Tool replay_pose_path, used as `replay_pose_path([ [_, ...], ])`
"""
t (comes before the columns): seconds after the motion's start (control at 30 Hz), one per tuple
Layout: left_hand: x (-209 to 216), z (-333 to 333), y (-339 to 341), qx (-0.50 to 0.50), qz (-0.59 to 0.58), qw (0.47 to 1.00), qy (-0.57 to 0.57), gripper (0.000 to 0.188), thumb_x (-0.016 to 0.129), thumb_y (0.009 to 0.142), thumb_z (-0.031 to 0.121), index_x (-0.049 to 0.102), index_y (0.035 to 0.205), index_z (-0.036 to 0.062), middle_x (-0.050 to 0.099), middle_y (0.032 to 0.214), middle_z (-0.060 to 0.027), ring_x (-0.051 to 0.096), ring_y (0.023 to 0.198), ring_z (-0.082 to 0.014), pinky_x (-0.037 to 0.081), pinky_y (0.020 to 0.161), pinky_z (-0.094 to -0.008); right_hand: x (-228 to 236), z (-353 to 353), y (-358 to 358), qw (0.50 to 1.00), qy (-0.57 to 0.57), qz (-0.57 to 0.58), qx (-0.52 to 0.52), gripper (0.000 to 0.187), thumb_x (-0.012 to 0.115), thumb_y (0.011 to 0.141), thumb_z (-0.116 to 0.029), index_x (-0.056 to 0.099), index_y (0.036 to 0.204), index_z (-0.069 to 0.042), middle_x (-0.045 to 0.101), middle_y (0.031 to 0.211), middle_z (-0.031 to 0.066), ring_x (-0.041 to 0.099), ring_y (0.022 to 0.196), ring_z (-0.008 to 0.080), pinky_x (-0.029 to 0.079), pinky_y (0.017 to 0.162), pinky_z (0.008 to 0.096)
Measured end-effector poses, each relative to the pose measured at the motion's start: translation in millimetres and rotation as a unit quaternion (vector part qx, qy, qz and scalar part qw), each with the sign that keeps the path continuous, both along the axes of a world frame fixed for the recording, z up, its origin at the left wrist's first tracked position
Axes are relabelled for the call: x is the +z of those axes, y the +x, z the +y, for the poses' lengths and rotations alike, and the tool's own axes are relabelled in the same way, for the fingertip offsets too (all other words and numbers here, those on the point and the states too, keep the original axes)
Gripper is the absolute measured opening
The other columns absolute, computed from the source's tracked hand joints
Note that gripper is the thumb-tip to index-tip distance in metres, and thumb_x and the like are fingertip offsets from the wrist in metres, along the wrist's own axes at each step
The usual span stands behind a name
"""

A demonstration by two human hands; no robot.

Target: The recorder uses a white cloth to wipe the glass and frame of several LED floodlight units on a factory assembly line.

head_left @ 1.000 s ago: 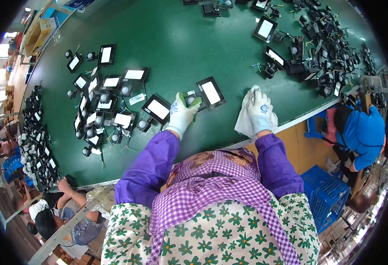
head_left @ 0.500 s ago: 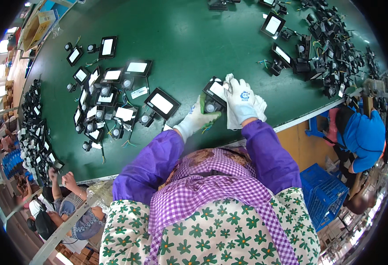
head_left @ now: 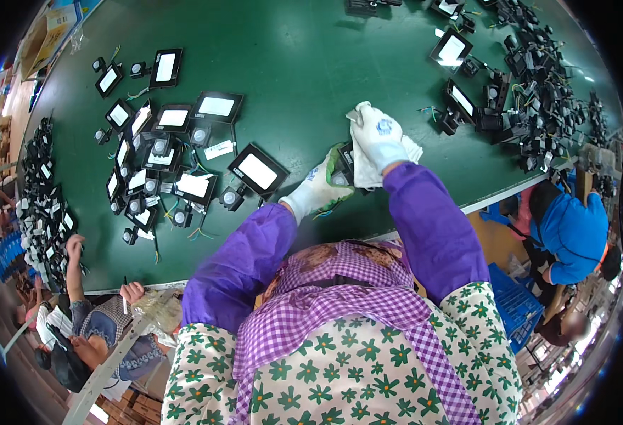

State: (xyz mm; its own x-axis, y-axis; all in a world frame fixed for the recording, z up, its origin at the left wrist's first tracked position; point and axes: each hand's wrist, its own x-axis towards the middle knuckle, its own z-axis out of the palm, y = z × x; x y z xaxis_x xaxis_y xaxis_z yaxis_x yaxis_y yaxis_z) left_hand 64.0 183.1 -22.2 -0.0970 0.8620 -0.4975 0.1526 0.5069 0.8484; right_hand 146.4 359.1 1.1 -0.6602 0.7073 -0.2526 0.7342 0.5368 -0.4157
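My left hand, in a white glove with a green palm, is wrapped round the sensor end of a small black floodlight. The round sensor shows between its fingers, and loose wires hang below. Over the lamp's front, my gloved right hand presses a folded white cloth. Fingers and cloth hide most of the lamp's panel. A larger black floodlight with a white panel lies just left of my left hand, and a paper label lies farther left.
A loose group of sensor floodlights covers the table's left side. Dense heaps stand at the far left and right. The green table has a metal front edge. Co-workers sit at left and right; a blue crate stands below right.
My right hand has slid with the cloth a little up and left over the lamp, covering more of it. The left hand keeps its hold. My view has shifted slightly.
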Motion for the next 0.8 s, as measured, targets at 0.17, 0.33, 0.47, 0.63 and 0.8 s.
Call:
replay_pose_path([
  [0.17,7.5,0.2,5.3,0.09,-0.158,0.983,-0.026,0.096,0.079,0.072,0.014,0.027,0.153,0.0061,0.063,0.118,-0.0125,0.062,0.09,-0.019,0.055,0.077,-0.0332,14.0,-50.4,93.1,0.998,-0.045,-0.029,-0.039,0.026,0.059,0.092,-0.028,0.054,0.109,-0.009,0.065,0.106,0.0201,0.062,0.099,0.0422,0.05,0.085,0.0485],
  [0.33,18.7,7.3,-0.1,0.038,-0.027,0.999,0.008,0.096,0.08,0.071,0.021,0.029,0.151,0.0076,0.064,0.12,-0.0174,0.065,0.099,-0.0269,0.054,0.082,-0.0366,41.9,-24.0,23.4,0.999,-0.019,0.028,-0.023,0.021,0.056,0.093,-0.023,0.054,0.105,-0.006,0.065,0.103,0.0196,0.063,0.095,0.0399,0.05,0.082,0.0481],
  [0.47,14.2,4.2,-4.3,0.064,-0.107,0.992,-0.003,0.094,0.081,0.069,0.021,0.033,0.148,0.0063,0.059,0.13,-0.0182,0.058,0.119,-0.0281,0.047,0.098,-0.0345,34.2,-48.0,27.0,0.992,0.035,0.064,0.104,0.013,0.054,0.091,-0.016,0.056,0.1,-0.008,0.066,0.096,0.0157,0.064,0.087,0.0382,0.051,0.076,0.0487],
  [0.63,-21.1,-3.0,2.0,0.062,-0.122,0.984,0.115,0.098,0.083,0.073,0.018,0.028,0.153,0.0077,0.059,0.126,-0.0072,0.059,0.092,-0.0135,0.054,0.072,-0.0288,21.5,-46.0,17.5,0.989,0.048,0.077,0.114,0.012,0.056,0.09,-0.016,0.054,0.099,-0.008,0.065,0.089,0.0151,0.064,0.085,0.0371,0.051,0.075,0.0481],
  [0.8,30.9,7.4,-8.2,0.041,-0.161,0.981,-0.099,0.096,0.08,0.074,0.016,0.028,0.154,0.0135,0.059,0.125,-0.0044,0.059,0.085,-0.0111,0.053,0.056,-0.0273,6.6,-33.3,9.7,0.981,0.089,0.113,0.134,0.017,0.06,0.086,-0.015,0.056,0.101,-0.007,0.064,0.092,0.0144,0.064,0.082,0.0347,0.053,0.074,0.0452],
])
